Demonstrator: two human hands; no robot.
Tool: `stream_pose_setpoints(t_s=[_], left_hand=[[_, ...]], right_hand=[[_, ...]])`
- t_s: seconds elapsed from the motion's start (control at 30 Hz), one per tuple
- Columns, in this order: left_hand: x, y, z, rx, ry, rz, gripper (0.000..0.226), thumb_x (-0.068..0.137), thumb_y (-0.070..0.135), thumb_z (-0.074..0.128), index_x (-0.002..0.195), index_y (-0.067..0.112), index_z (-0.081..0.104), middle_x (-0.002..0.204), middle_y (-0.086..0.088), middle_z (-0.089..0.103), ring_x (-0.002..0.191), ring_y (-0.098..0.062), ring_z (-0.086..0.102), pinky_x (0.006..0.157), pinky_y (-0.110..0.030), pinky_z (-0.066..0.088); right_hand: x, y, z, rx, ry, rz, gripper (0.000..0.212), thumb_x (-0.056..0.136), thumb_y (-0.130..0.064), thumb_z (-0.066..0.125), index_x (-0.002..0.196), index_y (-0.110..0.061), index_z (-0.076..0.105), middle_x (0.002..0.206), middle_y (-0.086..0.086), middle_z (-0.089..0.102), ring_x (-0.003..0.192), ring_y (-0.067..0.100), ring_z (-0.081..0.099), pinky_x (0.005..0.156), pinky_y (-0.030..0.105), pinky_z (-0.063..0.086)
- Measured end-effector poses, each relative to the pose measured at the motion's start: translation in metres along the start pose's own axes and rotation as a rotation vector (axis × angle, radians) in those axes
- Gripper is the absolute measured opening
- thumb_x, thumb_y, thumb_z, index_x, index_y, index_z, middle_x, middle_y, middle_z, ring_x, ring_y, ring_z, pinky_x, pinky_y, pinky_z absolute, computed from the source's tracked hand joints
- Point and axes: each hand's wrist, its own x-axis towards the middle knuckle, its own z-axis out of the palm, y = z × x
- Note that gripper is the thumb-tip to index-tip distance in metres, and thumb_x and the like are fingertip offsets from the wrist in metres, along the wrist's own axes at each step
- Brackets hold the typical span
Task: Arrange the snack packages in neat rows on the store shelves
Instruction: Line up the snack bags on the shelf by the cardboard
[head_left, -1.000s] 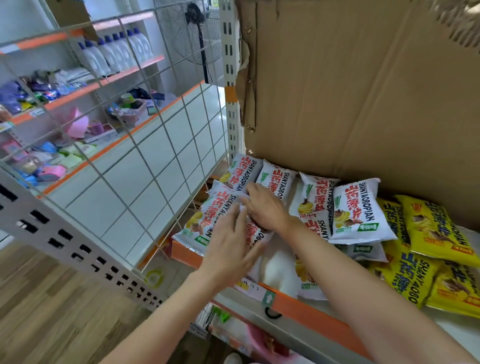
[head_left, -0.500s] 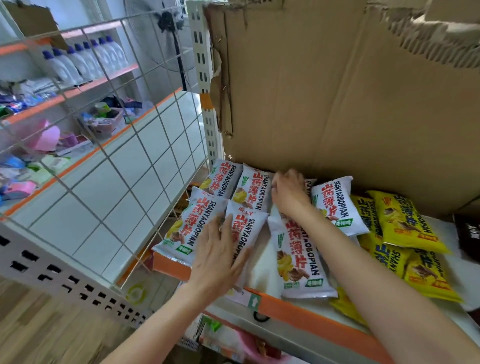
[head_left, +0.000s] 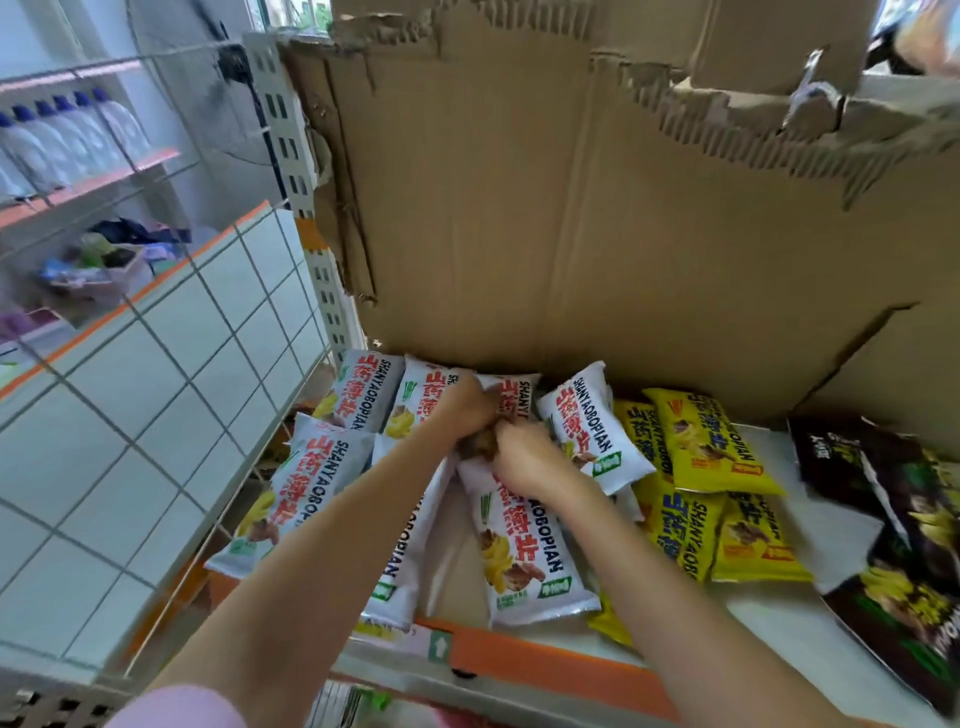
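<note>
Several white snack packages with red characters lie on the shelf (head_left: 519, 662), in a back row (head_left: 366, 395) and a front row (head_left: 304, 488). Both hands meet over the middle of them. My left hand (head_left: 467, 410) reaches in from the lower left and rests on a back-row white package (head_left: 514, 397). My right hand (head_left: 524, 460) is closed on the top end of a front white package (head_left: 524, 551), which points toward the shelf's orange edge. Another white package (head_left: 592, 426) leans just right of my hands. Yellow packages (head_left: 706, 447) lie further right.
A torn cardboard sheet (head_left: 597, 218) stands behind the packages. Dark snack packages (head_left: 914, 525) lie at the far right of the shelf. A wire grid panel (head_left: 171, 332) closes the left side, with another shelf unit of bottles (head_left: 67, 135) beyond it.
My left hand has left the front-left white packages and gone up to the back row beside my right hand. My right hand has come back onto the top of the front package. The view has tilted upward.
</note>
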Motion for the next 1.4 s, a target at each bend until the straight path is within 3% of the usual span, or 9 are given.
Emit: stream_pose_setpoints(t_s=[0.27,0.47,0.57,0.67,0.8,0.97,1.1,1.23,1.4], left_hand=[[0.022,0.003,0.000,-0.340,0.162,-0.040,0.048,0.085,0.022,0.066,0.119,-0.004,0.044,0.119,-0.019,0.057,0.107,-0.034,0.055,0.082,-0.037,0.047],[0.004,-0.010,-0.019,-0.014,0.332,0.264,0.034,0.091,0.006,0.051,0.124,-0.001,0.041,0.126,-0.022,0.043,0.112,-0.037,0.046,0.085,-0.038,0.038],[-0.008,-0.030,-0.018,0.303,0.176,0.483,0.039,0.093,0.009,0.046,0.132,0.008,0.047,0.141,-0.012,0.040,0.131,-0.031,0.034,0.105,-0.038,0.028],[-0.019,-0.045,-0.007,0.606,-0.059,0.420,0.054,0.099,0.043,0.029,0.148,0.024,0.018,0.157,0.007,0.011,0.145,-0.017,0.002,0.116,-0.045,-0.002],[-0.017,-0.039,-0.004,0.696,-0.167,0.327,0.065,0.094,0.059,0.023,0.149,0.032,0.001,0.157,0.011,-0.003,0.143,-0.021,-0.015,0.113,-0.052,-0.012],[-0.021,-0.030,-0.019,0.530,-0.175,0.364,0.065,0.093,0.047,0.044,0.148,0.028,0.017,0.157,0.005,0.008,0.145,-0.024,0.001,0.116,-0.051,0.002],[-0.063,-0.038,-0.034,0.045,0.084,0.366,0.042,0.097,0.017,0.044,0.139,0.012,0.041,0.146,-0.004,0.038,0.133,-0.018,0.035,0.098,-0.013,0.025],[-0.112,-0.063,-0.047,0.008,0.264,0.377,0.030,0.097,0.018,0.045,0.126,0.014,0.053,0.127,0.001,0.051,0.107,-0.006,0.045,0.078,0.003,0.030],[-0.146,-0.094,-0.031,0.365,0.187,0.430,0.053,0.091,0.045,0.030,0.130,0.016,0.050,0.140,0.000,0.044,0.131,-0.022,0.036,0.108,-0.034,0.026]], right_hand=[[-0.008,0.007,0.002,0.226,0.087,-0.030,0.058,0.093,-0.027,0.046,0.145,-0.029,0.019,0.153,0.011,-0.011,0.131,0.044,0.030,0.109,0.045,0.030],[-0.013,0.006,0.010,0.109,0.124,-0.042,0.043,0.095,-0.035,0.046,0.135,-0.019,0.038,0.145,0.015,0.009,0.115,0.043,0.045,0.100,0.044,0.039],[-0.014,0.009,0.011,0.112,0.145,-0.003,0.036,0.095,-0.031,0.045,0.125,-0.012,0.044,0.139,0.018,0.020,0.112,0.038,0.047,0.099,0.042,0.039],[-0.012,0.010,0.008,0.084,0.067,0.012,0.039,0.096,-0.031,0.041,0.130,-0.011,0.042,0.137,0.018,0.030,0.120,0.035,0.043,0.101,0.041,0.038],[-0.030,0.007,0.003,0.065,0.073,-0.025,0.046,0.096,-0.036,0.043,0.136,-0.016,0.034,0.143,0.014,0.017,0.114,0.034,0.049,0.094,0.040,0.041],[-0.066,0.012,0.026,0.001,0.153,-0.162,0.063,0.085,-0.039,0.061,0.136,-0.022,0.029,0.144,0.004,0.003,0.119,0.035,0.045,0.094,0.039,0.042],[-0.069,0.017,0.032,0.248,0.362,-0.179,0.050,0.085,-0.025,0.061,0.131,-0.023,0.042,0.133,-0.003,0.015,0.124,0.018,0.035,0.097,0.024,0.035],[-0.074,0.012,0.027,0.523,0.380,-0.127,0.047,0.090,-0.031,0.054,0.134,-0.027,0.041,0.129,-0.006,0.020,0.112,0.005,0.029,0.085,0.010,0.022],[-0.079,0.001,0.060,0.062,0.196,-0.167,0.073,0.081,-0.068,0.005,0.147,-0.037,0.012,0.155,-0.002,-0.007,0.140,0.025,-0.008,0.114,0.048,0.008]])
